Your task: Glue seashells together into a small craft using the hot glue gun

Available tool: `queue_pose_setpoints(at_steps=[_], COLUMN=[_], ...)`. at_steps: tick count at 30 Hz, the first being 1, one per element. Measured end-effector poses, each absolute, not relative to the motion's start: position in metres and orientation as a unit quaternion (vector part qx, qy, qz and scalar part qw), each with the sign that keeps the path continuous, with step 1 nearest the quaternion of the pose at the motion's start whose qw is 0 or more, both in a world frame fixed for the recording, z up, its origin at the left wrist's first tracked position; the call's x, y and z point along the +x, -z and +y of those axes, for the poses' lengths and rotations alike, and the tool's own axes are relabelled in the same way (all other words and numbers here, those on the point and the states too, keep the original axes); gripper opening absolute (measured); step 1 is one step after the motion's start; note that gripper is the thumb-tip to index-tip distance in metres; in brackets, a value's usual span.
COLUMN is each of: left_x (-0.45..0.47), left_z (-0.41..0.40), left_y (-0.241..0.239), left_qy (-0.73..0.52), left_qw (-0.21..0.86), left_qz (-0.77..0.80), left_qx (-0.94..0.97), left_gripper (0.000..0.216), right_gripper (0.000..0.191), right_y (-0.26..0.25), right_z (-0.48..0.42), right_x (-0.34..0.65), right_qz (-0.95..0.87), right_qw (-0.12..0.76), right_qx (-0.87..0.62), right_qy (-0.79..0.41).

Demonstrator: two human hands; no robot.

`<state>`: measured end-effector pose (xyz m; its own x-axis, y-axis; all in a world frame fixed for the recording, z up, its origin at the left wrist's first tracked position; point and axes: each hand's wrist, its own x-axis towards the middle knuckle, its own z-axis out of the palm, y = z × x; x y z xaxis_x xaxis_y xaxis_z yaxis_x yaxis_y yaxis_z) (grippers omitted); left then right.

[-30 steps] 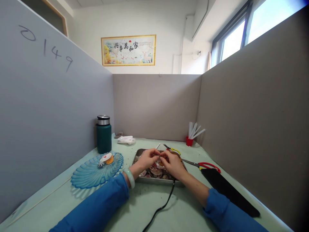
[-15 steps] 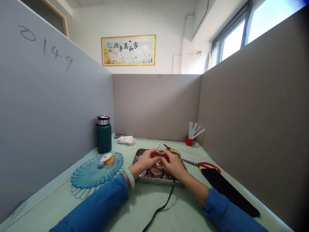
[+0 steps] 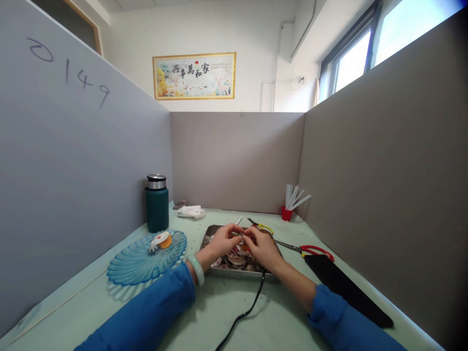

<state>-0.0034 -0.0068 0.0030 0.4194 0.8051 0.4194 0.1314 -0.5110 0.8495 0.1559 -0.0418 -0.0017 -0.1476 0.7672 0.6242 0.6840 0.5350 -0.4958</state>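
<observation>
Both hands meet over a metal tray filled with seashells. My left hand, with a pale green bangle at the wrist, is closed, thumb and fingers pinched together. My right hand is closed in the same way, its fingertips meeting the left ones. Whatever sits between the fingertips is too small and covered to name. A black cord runs from the tray's near side toward me. Beyond the hands, a thin white stick shows at the tray's far edge.
On the left are a blue scalloped glass plate holding small spools and a green bottle. To the right lie yellow-handled pliers, red-handled scissors and a black flat strip. A red cup of white sticks stands behind. Partitions surround the table.
Both hands stay at the same place over the tray, with only a very slight shift of the fingertips. Everything else is unchanged.
</observation>
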Motion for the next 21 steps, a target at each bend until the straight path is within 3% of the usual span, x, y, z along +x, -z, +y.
queue_pose_setpoints(at_steps=[21], left_x=[-0.0044], left_z=[-0.0053], left_y=[-0.0029], left_qy=[-0.428], left_qw=[0.331], left_qz=[0.331], left_qx=[0.773], left_gripper=[0.025], right_gripper=[0.013], right_y=[0.0039], right_z=[-0.0390], right_x=[0.1567], right_qz=[-0.758], right_qw=[0.441], right_qx=[-0.479], right_qy=[-0.047])
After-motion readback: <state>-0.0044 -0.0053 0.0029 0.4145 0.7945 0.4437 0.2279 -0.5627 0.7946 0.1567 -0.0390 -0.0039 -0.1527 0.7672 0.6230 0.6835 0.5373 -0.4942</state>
